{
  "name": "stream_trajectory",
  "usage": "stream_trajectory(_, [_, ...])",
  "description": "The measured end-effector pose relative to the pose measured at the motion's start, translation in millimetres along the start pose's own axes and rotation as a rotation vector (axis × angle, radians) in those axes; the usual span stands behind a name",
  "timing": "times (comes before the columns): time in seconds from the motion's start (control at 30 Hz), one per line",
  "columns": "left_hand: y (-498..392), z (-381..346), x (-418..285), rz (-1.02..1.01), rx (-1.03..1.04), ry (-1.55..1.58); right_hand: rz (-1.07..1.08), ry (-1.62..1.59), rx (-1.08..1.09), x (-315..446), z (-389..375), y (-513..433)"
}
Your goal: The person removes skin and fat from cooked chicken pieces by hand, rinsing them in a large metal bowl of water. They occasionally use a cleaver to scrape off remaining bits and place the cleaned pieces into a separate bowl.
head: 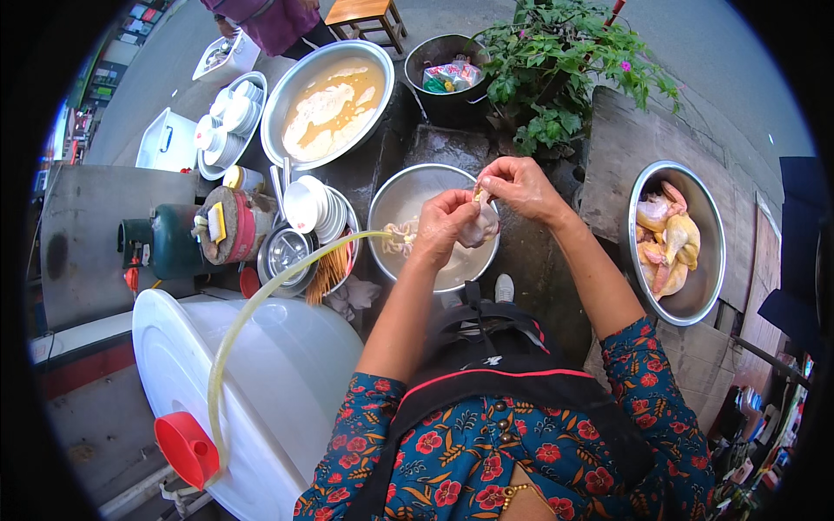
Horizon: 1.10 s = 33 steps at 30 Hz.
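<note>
My left hand [445, 226] grips a pale piece of raw meat [481, 229], probably poultry, above a metal basin [417, 179]. With bent fingers, my right hand [521, 185] pinches the upper end of the same piece, where a small yellow bit shows. Inside the basin, more pale raw scraps [394, 242] lie at the left, partly behind my left forearm. A yellowish hose [293, 267] reaches over the basin's left rim, its end close to those scraps. To my right, raw chicken pieces [677, 238] fill part of another metal basin [710, 273].
A large white tub [280, 345] with a red funnel-like piece [186, 449] stands at my left. Beyond are stacked bowls [313, 205], a green gas cylinder [176, 241], a basin of cloudy liquid [335, 107], a dark bucket [436, 52] and a leafy plant [554, 78]. A person [273, 26] stands ahead.
</note>
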<state>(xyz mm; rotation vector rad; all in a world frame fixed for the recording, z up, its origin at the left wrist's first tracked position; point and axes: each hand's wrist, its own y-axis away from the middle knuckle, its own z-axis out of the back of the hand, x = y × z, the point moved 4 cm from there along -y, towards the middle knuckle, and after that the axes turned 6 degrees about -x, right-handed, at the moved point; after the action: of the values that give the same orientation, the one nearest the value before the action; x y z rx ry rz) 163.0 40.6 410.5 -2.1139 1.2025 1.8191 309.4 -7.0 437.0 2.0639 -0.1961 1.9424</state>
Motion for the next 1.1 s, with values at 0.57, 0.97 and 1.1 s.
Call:
stream_trajectory(0.57, [-2, 9, 2, 0.076, 0.003, 0.007, 0.034, 0.303, 0.086, -5, -5, -2])
stream_trajectory(0.97, [3, 50, 62, 0.182, -0.271, 0.537, -0.279, 0.005, 0.151, -100, 0, -2])
stream_trajectory(1.1, [15, 95, 121, 0.305, -0.449, 0.528, -0.510, 0.039, -0.005, -180, 0, 6])
